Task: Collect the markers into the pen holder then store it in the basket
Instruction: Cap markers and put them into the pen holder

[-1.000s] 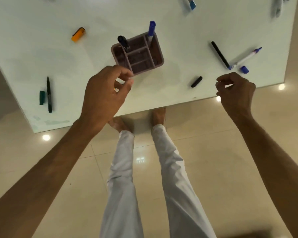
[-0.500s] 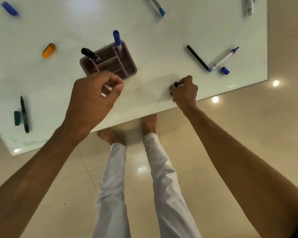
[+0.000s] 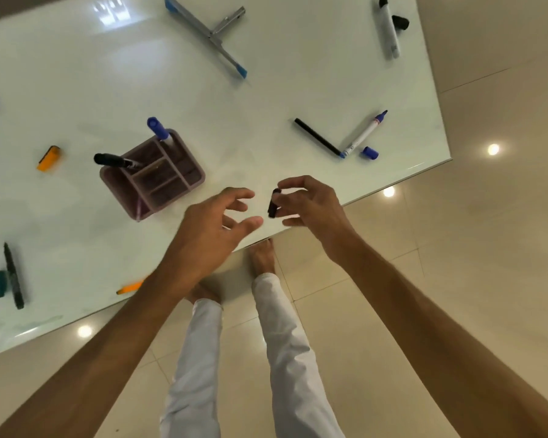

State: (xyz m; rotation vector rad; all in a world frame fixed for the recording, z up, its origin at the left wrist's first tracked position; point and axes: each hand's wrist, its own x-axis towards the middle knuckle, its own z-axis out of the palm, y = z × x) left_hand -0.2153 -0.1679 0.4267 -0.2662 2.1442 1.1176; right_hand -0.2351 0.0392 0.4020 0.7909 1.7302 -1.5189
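Two markers already stand in the pen holder (image 3: 154, 175), a black-capped one (image 3: 114, 160) leaning out toward nine o'clock and a blue-capped one (image 3: 159, 129) poking up at twelve. And now the change: half a second back the right hand (image 3: 310, 203) was down on the glass at the table's (image 3: 266, 90) near edge, closing over a small black cap (image 3: 273, 203); that cap is now lifted clear, pinched between thumb and fingertips. The left hand (image 3: 215, 222), which was curled by the holder's near rim, has swung over to meet it, fingers spread and relaxed, grasping nothing, just at nine o'clock of the cap. Looks like a hand-over, or a cap about to be matched to its pen.

Plenty left out there: a bare black pen (image 3: 317, 136) and an uncapped blue marker (image 3: 363, 134) with a loose blue cap (image 3: 370, 152) at one o'clock of the hands, a green pair (image 3: 11, 276) far at eight. No basket in sight. My read: early days, caps need pairing before anything goes in.
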